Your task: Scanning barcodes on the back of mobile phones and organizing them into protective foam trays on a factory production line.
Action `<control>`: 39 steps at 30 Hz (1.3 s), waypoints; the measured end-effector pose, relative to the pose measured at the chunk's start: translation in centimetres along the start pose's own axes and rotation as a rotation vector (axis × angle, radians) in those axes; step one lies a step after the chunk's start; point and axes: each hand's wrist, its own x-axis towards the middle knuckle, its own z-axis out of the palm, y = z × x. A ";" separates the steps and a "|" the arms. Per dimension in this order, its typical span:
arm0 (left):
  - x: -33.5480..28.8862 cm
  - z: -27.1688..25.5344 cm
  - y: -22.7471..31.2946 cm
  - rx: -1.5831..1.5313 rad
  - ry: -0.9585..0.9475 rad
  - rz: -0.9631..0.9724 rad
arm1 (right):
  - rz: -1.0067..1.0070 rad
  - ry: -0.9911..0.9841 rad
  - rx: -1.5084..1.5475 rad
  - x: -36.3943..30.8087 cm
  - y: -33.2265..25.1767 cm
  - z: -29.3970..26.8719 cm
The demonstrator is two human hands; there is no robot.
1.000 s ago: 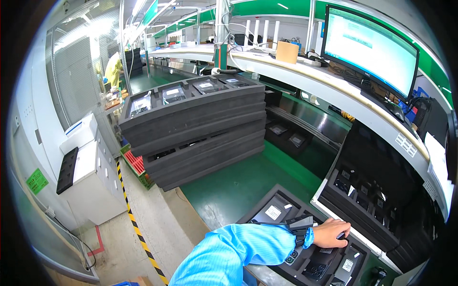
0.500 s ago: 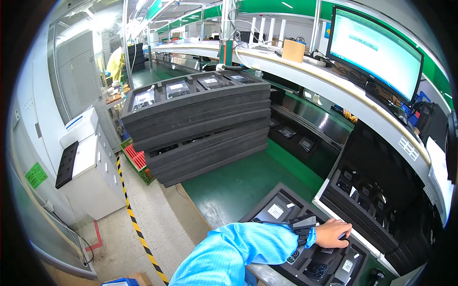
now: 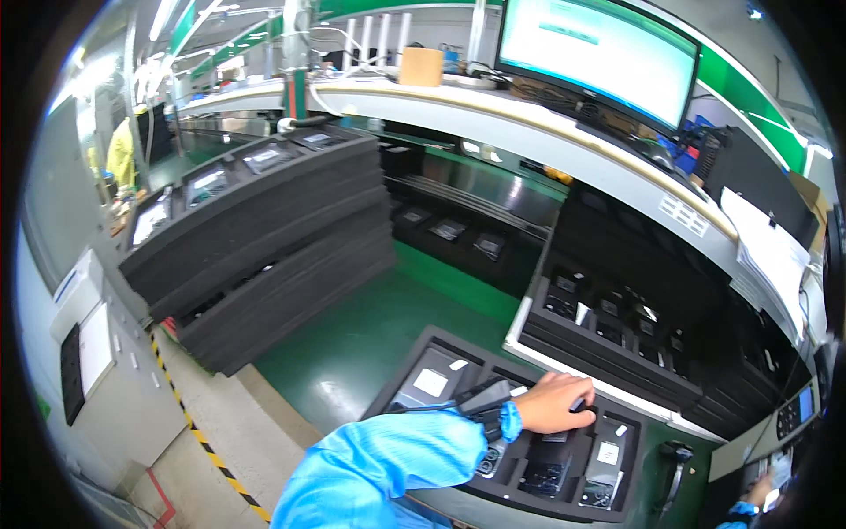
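My left hand [image 3: 553, 405], in a blue sleeve with a black strapped device [image 3: 485, 398] at the wrist, reaches over the black foam tray [image 3: 545, 504]. Its fingers curl around a small dark thing, mostly hidden. Under and beside the hand, the compartments hold flat phone-like units, one with a white label [image 3: 431, 382] and another phone-like unit [image 3: 608, 454] to the right. At the lower right edge my right hand [image 3: 760, 490] shows in part, closed on a pale, glossy flat thing [image 3: 779, 472] too blurred to name.
A tall stack of black foam trays [image 3: 291, 238] stands at the left on the green table [image 3: 352, 331]. More loaded trays [image 3: 608, 331] sit under the white shelf [image 3: 458, 104] with its monitor [image 3: 599, 53]. A black handheld scanner [image 3: 676, 454] and a grey device with a blue screen [image 3: 797, 413] are at the right.
The view has swung to the right, so the tray stack and monitor sit farther left. My right hand has come into view at the lower right. My left hand stays over the tray.
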 end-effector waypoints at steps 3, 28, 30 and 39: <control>-0.1 0.4 -0.5 0.021 0.111 0.071 | 0.577 -0.205 0.605 -15.7 -5.6 4.0; -0.7 0.2 0.0 0.273 -0.071 0.107 | -0.213 -0.138 -0.209 -38.3 -28.3 10.2; -0.9 0.5 -0.1 0.349 -0.076 0.120 | -0.023 -0.288 -0.135 -37.4 -25.1 10.6; -0.8 -1.5 -0.6 0.241 -0.114 0.124 | 0.483 -0.762 0.636 -38.3 -32.4 9.5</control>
